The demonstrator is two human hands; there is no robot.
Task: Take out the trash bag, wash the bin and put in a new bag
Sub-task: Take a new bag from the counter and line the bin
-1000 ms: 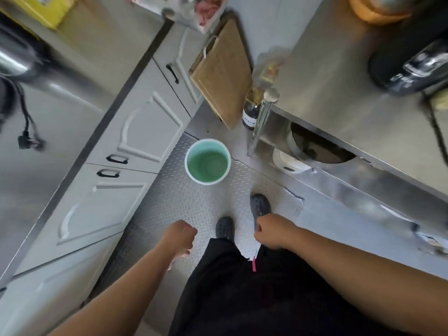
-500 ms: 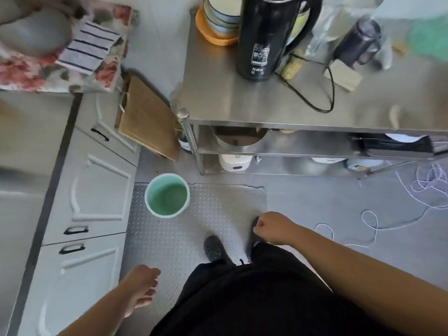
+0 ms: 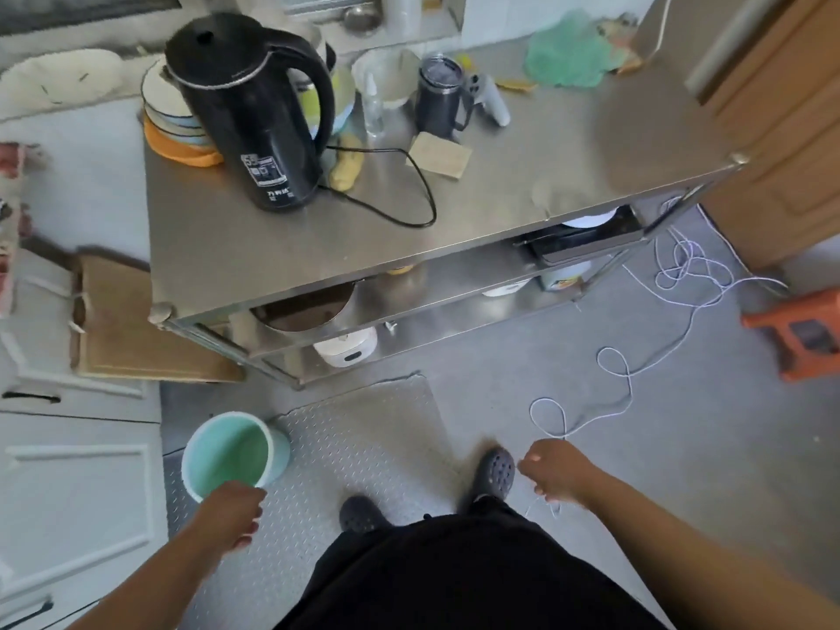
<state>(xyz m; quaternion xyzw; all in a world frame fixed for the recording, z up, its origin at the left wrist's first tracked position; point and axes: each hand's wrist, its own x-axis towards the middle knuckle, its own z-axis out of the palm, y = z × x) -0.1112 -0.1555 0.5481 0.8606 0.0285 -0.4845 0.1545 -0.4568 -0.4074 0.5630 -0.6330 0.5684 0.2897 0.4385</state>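
Observation:
A small mint-green bin [image 3: 232, 450] with a white rim stands on the metal checker-plate mat [image 3: 359, 429] at lower left, with no bag inside. My left hand [image 3: 234, 513] hangs just in front of the bin's near rim, fingers curled, holding nothing that I can see. My right hand [image 3: 557, 470] hangs at lower right beside my right shoe, fingers loosely curled and empty. Crumpled green plastic [image 3: 568, 50] that may be a bag lies on the far right of the steel table top.
A steel shelf table [image 3: 522, 175] ahead carries a black kettle [image 3: 254, 115], stacked bowls and a dark mug. White cabinets [image 3: 77, 484] line the left, with a wooden board [image 3: 132, 320] leaning there. A white cord [image 3: 636, 356] loops over the floor; an orange stool [image 3: 800, 334] stands at right.
The view has swung right and up onto the table top. My left hand has come forward to the bin's rim. My right hand has drifted right.

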